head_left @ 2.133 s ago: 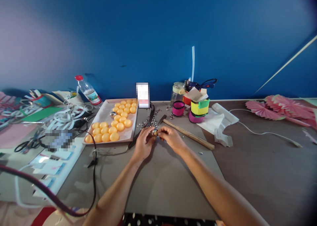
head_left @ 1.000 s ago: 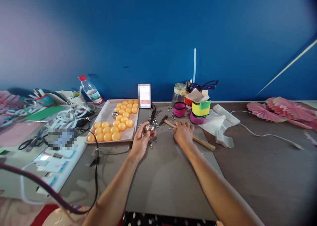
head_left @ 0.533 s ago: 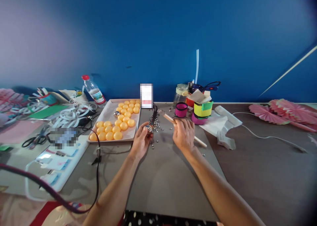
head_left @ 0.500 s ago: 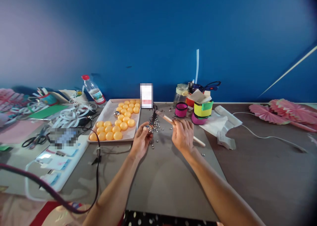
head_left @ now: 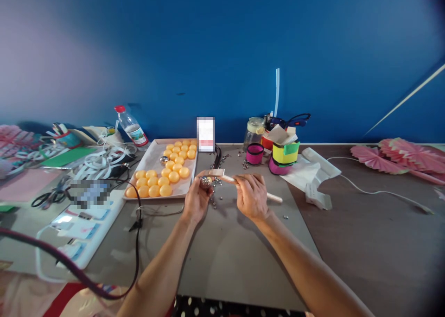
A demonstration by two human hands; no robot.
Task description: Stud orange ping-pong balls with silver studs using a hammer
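My left hand (head_left: 195, 202) is closed around a ball covered in silver beads (head_left: 205, 182), just right of the tray's front corner. In my right hand (head_left: 253, 197) is a flat brush (head_left: 228, 178) with a pale handle, gripped partway along. Its head reaches left to the upper side of the beaded ball; whether the bristles touch it I cannot tell. Loose silver beads (head_left: 214, 204) lie scattered on the grey mat beyond and between my hands.
Left of my hands, a white tray (head_left: 149, 157) holds several orange balls and one silver-beaded ball (head_left: 164, 160). Behind stand a jar (head_left: 253, 134), a magenta ring-shaped holder (head_left: 254, 155) and a yellow holder (head_left: 284, 154). A dark cable (head_left: 138, 215) loops at left. A bottle (head_left: 134, 130) leans near the wall.
The brush has moved left and its head has dropped toward the beaded ball. My right hand shifted slightly left and down, and the left hand turned the ball a little.
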